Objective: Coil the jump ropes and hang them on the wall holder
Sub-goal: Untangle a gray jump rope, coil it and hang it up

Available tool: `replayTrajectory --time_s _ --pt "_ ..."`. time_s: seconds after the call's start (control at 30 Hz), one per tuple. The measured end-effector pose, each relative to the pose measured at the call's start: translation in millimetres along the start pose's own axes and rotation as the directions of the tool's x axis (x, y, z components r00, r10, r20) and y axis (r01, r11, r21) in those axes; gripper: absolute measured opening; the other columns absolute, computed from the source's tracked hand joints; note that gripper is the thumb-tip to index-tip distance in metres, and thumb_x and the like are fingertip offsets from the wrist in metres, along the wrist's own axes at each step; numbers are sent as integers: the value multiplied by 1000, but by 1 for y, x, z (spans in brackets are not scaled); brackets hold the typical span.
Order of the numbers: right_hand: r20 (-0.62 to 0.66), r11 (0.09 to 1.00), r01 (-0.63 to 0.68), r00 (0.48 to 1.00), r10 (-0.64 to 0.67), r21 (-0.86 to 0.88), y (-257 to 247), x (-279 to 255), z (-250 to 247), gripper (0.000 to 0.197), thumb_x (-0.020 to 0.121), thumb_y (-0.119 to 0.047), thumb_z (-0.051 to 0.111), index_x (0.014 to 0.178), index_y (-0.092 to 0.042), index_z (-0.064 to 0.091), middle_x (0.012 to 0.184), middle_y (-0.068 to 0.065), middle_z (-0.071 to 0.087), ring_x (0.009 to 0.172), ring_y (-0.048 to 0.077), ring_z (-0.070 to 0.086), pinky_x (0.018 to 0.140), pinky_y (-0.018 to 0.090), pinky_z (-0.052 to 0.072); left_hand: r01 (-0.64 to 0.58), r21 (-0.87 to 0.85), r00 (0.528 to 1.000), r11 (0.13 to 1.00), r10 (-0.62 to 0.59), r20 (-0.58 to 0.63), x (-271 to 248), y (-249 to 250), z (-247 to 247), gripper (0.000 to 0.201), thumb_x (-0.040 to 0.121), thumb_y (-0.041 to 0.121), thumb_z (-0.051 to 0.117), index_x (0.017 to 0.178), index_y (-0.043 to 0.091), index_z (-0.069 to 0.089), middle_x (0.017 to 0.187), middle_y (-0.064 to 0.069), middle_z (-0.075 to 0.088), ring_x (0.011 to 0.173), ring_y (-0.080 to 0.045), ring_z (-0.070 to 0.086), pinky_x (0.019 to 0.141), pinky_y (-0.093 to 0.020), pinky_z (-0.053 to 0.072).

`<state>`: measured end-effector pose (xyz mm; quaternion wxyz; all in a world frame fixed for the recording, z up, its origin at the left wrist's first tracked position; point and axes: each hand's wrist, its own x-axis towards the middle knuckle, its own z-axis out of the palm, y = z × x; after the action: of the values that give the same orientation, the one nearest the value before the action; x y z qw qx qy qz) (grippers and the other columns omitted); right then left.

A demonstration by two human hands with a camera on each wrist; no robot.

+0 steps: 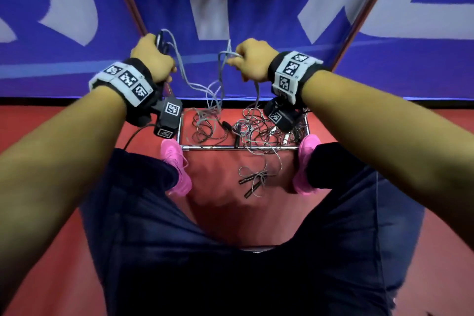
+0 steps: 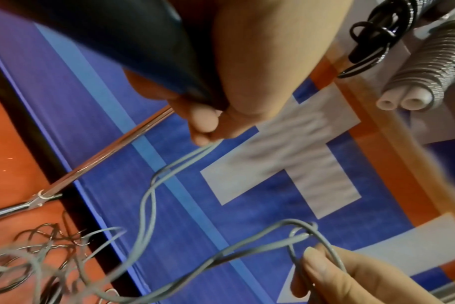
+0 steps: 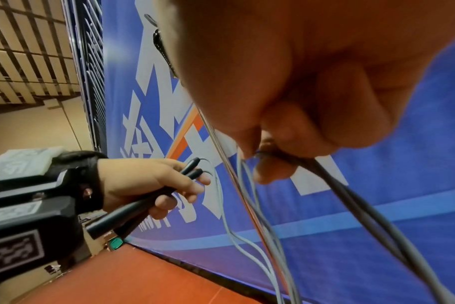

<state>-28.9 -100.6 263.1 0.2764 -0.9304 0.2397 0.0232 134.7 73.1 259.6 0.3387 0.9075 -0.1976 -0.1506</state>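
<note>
My left hand (image 1: 151,55) is raised in front of the blue banner and grips the two black handles (image 3: 146,202) of a grey jump rope (image 1: 191,83). Its cord runs across to my right hand (image 1: 248,58), which pinches a few grey loops (image 3: 249,185) at the same height. From both hands the cord (image 2: 147,197) drops down into the tangle of ropes (image 1: 230,127) on the red floor. In the left wrist view my right hand (image 2: 351,277) holds a loop between thumb and fingers.
A chrome stand base (image 1: 238,147) frames the tangle, with two slanted poles (image 1: 128,0) rising against the banner. A bundled rope (image 1: 252,181) lies between my pink shoes (image 1: 177,167). Black and grey wound items (image 2: 426,67) hang at the top right of the left wrist view.
</note>
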Motion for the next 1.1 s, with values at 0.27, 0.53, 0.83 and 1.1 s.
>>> replayTrajectory --time_s 0.27,0.53,0.83,1.1 --pt "248 997 47 967 -59 53 -1 7 20 33 102 -32 46 82 -15 66 60 -4 65 38 11 58 45 18 41 20 -85 1000 996 -21 -21 10 -22 6 26 99 32 56 76 20 53 61 -4 58 28 -7 50 42 -22 43" --pt "342 989 -45 935 90 -138 23 1 42 35 85 -40 76 110 -18 64 78 -3 63 55 13 60 40 15 43 95 -318 958 943 0 286 -2 -1 7 26 105 25 52 83 15 59 74 -7 67 52 -18 63 48 -27 51" --pt "12 817 77 995 -102 571 -24 26 21 11 85 -9 74 91 -12 64 88 4 63 77 6 58 70 14 47 -317 -270 891 909 383 243 -29 71 -8 35 104 15 49 69 18 49 55 6 56 40 -6 45 40 -22 33" --pt "149 948 -175 979 139 267 14 10 39 40 103 -31 47 68 -17 60 68 6 57 58 19 49 61 27 40 -450 -661 839 601 538 -83 -52 115 -41 26 103 20 42 78 19 42 59 6 48 42 -14 41 42 -26 27"
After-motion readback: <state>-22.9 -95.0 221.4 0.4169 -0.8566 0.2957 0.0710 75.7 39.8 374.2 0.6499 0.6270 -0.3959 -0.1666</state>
